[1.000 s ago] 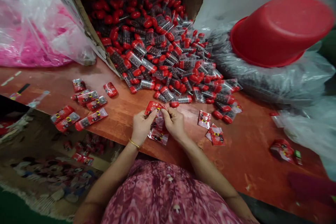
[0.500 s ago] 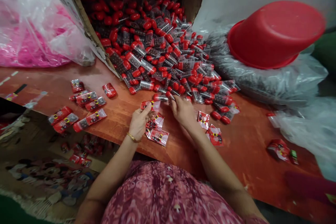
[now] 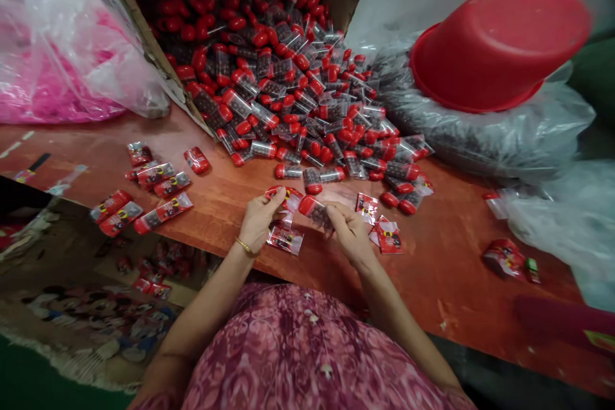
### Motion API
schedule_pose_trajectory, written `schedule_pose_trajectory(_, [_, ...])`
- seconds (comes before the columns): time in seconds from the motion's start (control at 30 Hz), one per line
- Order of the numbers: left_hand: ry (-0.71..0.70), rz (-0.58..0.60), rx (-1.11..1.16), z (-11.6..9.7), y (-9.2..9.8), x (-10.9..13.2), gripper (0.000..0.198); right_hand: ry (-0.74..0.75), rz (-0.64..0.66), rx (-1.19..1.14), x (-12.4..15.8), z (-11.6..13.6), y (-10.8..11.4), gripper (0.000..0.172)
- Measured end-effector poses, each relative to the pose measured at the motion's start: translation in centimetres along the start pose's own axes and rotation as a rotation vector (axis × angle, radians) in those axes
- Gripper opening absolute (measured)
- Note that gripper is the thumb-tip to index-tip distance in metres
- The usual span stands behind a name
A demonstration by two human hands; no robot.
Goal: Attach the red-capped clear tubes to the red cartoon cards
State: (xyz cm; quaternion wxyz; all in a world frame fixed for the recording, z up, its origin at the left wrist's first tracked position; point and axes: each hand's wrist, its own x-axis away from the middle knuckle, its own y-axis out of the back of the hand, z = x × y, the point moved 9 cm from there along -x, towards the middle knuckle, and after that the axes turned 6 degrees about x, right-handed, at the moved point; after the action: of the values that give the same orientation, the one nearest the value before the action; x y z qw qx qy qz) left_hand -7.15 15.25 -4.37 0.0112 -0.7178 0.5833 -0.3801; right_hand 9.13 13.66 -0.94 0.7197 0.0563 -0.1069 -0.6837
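Note:
My left hand (image 3: 258, 221), with a gold bangle at the wrist, pinches a red printed plastic sleeve (image 3: 291, 200) at the near side of the pile. Just to its right, my right hand (image 3: 353, 234) grips a small clear tube with a red cap (image 3: 314, 210), dark dotted inside. The capped end points toward the sleeve, and the tube lies outside it. Below my left hand, a flat printed sleeve (image 3: 285, 240) rests on the orange-red table (image 3: 331, 275). More flat sleeves (image 3: 388, 236) lie right of my right hand.
Many red-capped tubes (image 3: 288, 102) spill from a cardboard box (image 3: 161, 67). Several sleeved tubes (image 3: 163, 213) sit at left. A red tub (image 3: 500, 45) stands upside down on a plastic bag (image 3: 485, 141). A pink-filled bag (image 3: 62, 64) is at far left.
My right hand has drawn back from the pile's edge with a red-capped tube and brought it near the sleeve. My left hand keeps hold of the sleeve. The view has shifted slightly.

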Motion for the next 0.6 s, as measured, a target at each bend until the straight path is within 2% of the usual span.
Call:
schedule_pose_trajectory(0.13, [0.036,0.064,-0.068,0.33,-0.53,0.08,0.049,-0.095,0.086,-0.057,0.73,-0.46,-0.67,0.043])
schedule_pose_trajectory(0.3, [0.001,0.164,-0.236,0.31,-0.69,-0.01,0.045,-0.104,0.049,0.010,0.68,0.06,-0.02,0.044])
schedule_pose_trajectory(0.43, [-0.096,0.120,-0.329,-0.44,-0.08,-0.27,0.042,-0.092,0.047,0.041,0.66,0.33,0.07,0.044])
schedule_pose_trajectory(0.5, [-0.098,0.102,-0.310,-0.39,0.09,-0.33,0.042,-0.088,0.024,0.018,0.77,0.28,0.17,0.043])
schedule_pose_trajectory(0.6, [-0.070,0.147,-0.325,0.23,-0.40,-0.20,0.041,-0.136,-0.002,-0.082,0.91,-0.66,0.00,0.037])
